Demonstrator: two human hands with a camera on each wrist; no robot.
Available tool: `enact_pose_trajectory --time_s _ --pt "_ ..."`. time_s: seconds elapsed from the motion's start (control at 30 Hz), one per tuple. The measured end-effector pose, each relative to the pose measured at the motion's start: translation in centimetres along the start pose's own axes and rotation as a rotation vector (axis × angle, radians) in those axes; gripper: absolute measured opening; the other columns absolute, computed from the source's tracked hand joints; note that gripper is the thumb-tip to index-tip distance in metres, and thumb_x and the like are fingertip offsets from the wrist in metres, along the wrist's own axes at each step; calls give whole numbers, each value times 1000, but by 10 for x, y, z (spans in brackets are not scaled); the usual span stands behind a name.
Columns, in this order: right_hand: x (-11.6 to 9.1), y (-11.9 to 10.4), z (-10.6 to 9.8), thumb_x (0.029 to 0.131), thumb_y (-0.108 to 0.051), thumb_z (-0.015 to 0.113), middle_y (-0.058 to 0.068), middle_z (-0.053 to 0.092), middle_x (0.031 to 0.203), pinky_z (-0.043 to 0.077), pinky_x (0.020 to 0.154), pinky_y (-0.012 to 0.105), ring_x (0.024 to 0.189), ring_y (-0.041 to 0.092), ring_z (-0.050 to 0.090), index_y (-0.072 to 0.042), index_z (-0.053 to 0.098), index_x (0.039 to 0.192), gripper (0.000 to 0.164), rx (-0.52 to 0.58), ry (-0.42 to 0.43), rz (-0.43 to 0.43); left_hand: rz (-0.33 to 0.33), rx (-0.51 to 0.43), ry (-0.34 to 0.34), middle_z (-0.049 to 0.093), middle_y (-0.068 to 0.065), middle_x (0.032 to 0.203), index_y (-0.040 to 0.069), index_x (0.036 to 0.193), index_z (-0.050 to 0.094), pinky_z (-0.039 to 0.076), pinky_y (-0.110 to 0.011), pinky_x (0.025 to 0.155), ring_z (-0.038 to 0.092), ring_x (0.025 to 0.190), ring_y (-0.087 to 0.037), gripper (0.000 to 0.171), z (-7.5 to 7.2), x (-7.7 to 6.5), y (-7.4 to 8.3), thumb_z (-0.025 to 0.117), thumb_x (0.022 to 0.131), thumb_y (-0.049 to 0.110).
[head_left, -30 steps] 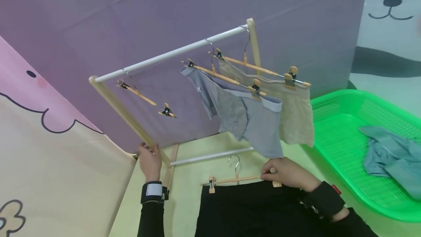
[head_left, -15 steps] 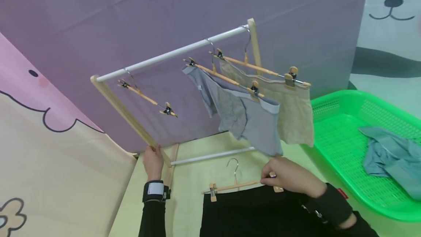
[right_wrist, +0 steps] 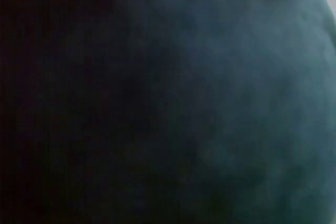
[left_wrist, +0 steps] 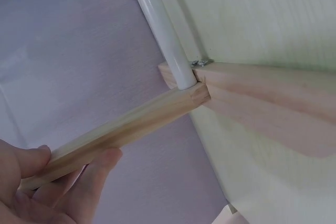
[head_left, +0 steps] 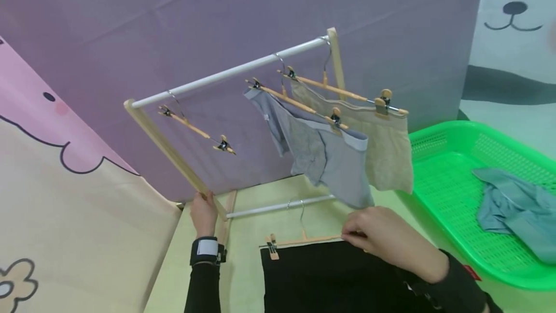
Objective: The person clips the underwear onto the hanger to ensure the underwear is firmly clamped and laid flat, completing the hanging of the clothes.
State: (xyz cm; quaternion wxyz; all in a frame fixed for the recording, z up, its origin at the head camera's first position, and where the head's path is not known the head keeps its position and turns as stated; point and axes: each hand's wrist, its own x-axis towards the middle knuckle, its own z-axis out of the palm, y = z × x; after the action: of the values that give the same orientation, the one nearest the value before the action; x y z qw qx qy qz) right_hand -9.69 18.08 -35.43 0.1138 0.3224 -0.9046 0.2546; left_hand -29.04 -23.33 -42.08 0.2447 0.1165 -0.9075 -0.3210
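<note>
My left hand [head_left: 203, 215] grips the left wooden post [head_left: 167, 151] of a small garment rack low down; in the left wrist view thumb and fingers [left_wrist: 100, 174] lie on both sides of it. My right hand [head_left: 378, 231] holds the right part of a wooden clip hanger [head_left: 304, 240], from which a black garment [head_left: 312, 274] hangs by its waistband. The hanger's left clip [head_left: 272, 248] shows on the waistband; its right clip is mostly hidden by my hand. The metal hook points up, overlapping the rack's lower white bar [head_left: 278, 207]. Dark cloth fills the right wrist view.
On the rack's upper white bar [head_left: 230, 72] hang grey-blue boxer briefs [head_left: 343, 158], beige shorts [head_left: 391, 153] and a bare clip hanger [head_left: 191, 127] at left. A green basket [head_left: 438, 134] with a teal garment [head_left: 512, 211] stands at right. A purple backdrop [head_left: 130, 28] rises behind.
The hanger's hook has turned and moved slightly left and up, its bar tilting along with the black garment. My left hand stays on the post, its fingers lying closer round it.
</note>
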Motion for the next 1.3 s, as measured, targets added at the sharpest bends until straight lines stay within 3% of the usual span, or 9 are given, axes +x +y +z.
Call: enact_pose_trajectory --time_s 0.27,0.63,0.77,1.0,1.3 --pt "6 -18 -26 79 -14 83 -15 62 71 49 55 21 60 -2 56 -24 75 80 13 -197 199 -57 3 6 14 64 -32 92 -7 101 57 47 -60 70 63 86 -52 27 2 2 -1 52 103 20" --pt "24 -36 -64 72 -8 86 -6 68 72 54 55 26 61 8 64 -14 75 79 13 -379 477 -201 13 17 12 64 -33 91 -7 98 56 48 -59 69 63 86 -52 28 7 4 0 52 103 20" --pt "30 -39 -78 72 -8 86 -3 69 73 55 56 28 62 11 66 -11 75 80 14 -423 511 -233 10 13 10 64 -33 93 -8 101 58 48 -60 71 63 87 -53 28 9 4 0 52 103 19" --pt "39 -47 -101 75 -9 85 1 71 76 56 56 31 65 16 68 -8 76 84 13 -479 519 -215 6 4 13 64 -32 92 -8 102 58 46 -61 72 62 88 -53 26 10 4 -1 52 103 18" --pt "61 -55 -127 82 -7 80 2 58 65 33 43 26 49 16 48 -8 72 81 9 -601 547 -151 10 12 8 63 -33 91 -8 98 57 47 -59 70 63 86 -52 28 10 7 -1 52 103 19"
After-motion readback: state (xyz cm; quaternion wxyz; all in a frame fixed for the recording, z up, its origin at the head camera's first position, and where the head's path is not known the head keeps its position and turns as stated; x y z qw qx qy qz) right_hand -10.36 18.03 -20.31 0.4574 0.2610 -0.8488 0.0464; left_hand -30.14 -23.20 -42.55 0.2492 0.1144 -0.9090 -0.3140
